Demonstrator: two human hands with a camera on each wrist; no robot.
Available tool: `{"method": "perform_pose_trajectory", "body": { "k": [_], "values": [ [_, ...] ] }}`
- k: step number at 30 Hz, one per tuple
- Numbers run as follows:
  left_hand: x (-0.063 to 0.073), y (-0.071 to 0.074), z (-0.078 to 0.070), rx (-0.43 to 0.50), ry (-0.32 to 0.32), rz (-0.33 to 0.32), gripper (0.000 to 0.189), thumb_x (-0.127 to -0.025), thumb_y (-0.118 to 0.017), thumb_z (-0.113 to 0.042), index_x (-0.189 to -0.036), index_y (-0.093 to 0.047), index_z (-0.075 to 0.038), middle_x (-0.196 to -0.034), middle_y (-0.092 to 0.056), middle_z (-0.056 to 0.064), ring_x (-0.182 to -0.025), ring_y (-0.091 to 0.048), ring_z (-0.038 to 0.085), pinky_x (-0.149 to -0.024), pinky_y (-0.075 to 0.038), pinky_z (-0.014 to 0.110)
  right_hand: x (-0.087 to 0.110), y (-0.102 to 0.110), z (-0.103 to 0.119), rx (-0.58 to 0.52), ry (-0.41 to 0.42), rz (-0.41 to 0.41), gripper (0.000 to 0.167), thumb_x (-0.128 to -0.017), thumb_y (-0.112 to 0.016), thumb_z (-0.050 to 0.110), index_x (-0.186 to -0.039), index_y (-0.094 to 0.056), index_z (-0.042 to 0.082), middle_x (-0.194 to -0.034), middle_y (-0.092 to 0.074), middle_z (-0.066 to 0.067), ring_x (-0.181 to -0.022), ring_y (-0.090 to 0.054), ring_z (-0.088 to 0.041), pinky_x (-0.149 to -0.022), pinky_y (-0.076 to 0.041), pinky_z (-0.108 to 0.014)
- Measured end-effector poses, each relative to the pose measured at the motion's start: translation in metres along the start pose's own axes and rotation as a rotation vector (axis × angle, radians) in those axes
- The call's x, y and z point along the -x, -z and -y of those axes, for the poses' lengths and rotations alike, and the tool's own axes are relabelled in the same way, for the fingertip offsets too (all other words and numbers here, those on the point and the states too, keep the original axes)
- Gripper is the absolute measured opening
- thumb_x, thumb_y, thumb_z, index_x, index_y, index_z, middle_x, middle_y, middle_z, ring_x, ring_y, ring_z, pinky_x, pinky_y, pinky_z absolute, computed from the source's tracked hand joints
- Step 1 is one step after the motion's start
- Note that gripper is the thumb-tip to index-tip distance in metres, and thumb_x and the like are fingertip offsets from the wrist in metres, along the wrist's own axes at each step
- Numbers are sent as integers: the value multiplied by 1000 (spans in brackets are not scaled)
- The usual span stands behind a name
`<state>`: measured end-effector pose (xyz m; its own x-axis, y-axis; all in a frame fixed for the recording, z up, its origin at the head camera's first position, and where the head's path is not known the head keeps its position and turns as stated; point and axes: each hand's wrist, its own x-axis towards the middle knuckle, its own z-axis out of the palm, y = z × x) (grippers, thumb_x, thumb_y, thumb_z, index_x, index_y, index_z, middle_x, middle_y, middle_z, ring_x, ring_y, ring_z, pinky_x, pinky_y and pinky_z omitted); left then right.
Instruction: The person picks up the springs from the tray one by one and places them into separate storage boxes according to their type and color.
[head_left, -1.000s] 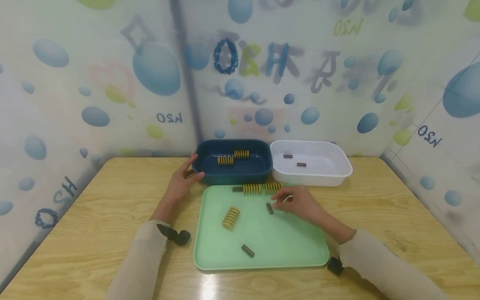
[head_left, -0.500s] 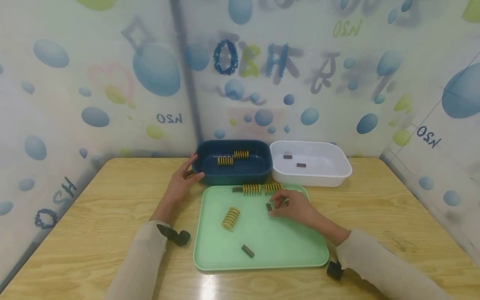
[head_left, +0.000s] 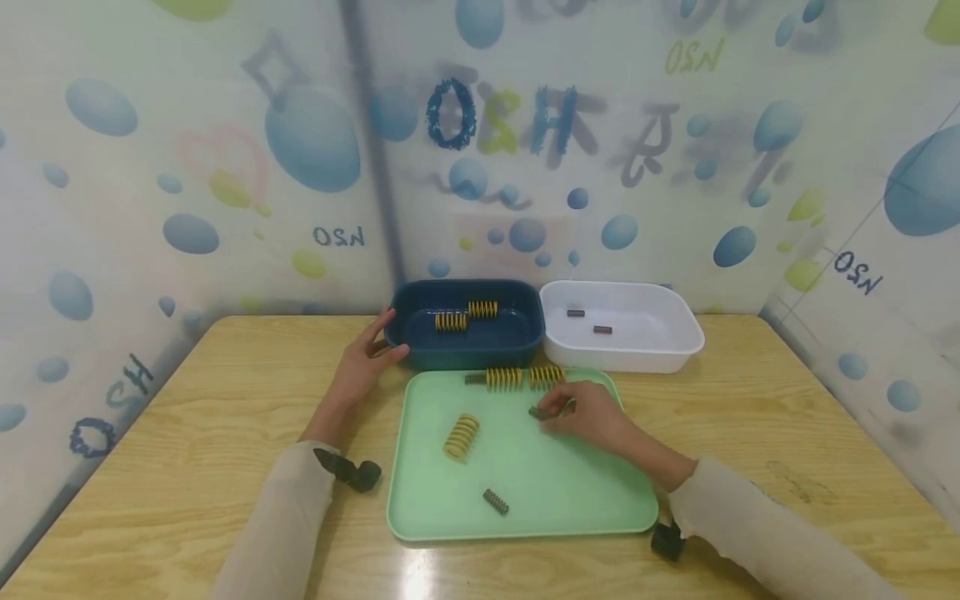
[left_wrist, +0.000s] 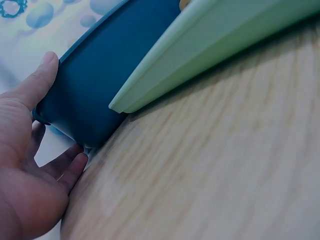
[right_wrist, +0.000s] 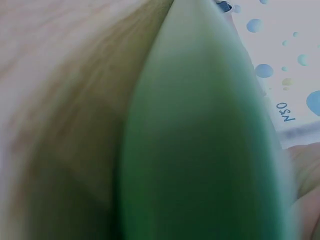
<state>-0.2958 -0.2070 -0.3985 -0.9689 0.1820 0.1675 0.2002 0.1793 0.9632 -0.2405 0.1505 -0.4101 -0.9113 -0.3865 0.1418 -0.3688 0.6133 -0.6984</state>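
My right hand is over the right half of the green tray. Its thumb and index finger pinch one end of a small dark coil spring. Only the edge of that hand enters the right wrist view, where the tray's side hides the fingers. My left hand rests at the left end of the dark blue bin, thumb at the near rim and fingers spread along the end wall. The left wrist view has the thumb against the bin's wall.
On the tray lie a loose yellow spring, a dark spring, and a row along the far edge with yellow springs. The blue bin contains two yellow springs. A white bin beside it holds two dark ones.
My right hand has closed its fingertips on the small dark spring, which has turned from nearly upright in the view to more sideways. The left hand stays at the blue bin.
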Motion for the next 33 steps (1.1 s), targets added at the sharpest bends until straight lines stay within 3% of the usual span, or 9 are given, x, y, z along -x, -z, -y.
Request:
{"method": "perform_pose_trajectory", "body": {
  "k": [12,22,33],
  "values": [
    [0,-1,-1,1,3,-5,67,-93,-63,-9,-150,-29,-7,-159,-13,5,-132,-35,42,-107,-31,49,-3,2,-6,-25,48,86,15,-78,-79,9,-91,-75,13,-87,-70,7,-83,-62,-12,-70,-52,-26],
    [-10,3,25,-10,-27,-21,68,-93,-65,-17,-151,-31,-15,-158,-16,-4,-131,-37,38,-107,-32,48,-5,5,-11,-75,45,135,19,-77,-81,13,-95,-74,11,-90,-71,5,-84,-64,-12,-70,-53,-26],
    [-10,2,28,-43,-15,-36,69,-92,-66,-21,-151,-31,-16,-158,-16,-5,-133,-35,39,-107,-31,48,-5,8,-11,-85,42,166,20,-77,-81,14,-95,-74,10,-91,-70,3,-83,-62,-14,-69,-52,-26]
  ]
}}
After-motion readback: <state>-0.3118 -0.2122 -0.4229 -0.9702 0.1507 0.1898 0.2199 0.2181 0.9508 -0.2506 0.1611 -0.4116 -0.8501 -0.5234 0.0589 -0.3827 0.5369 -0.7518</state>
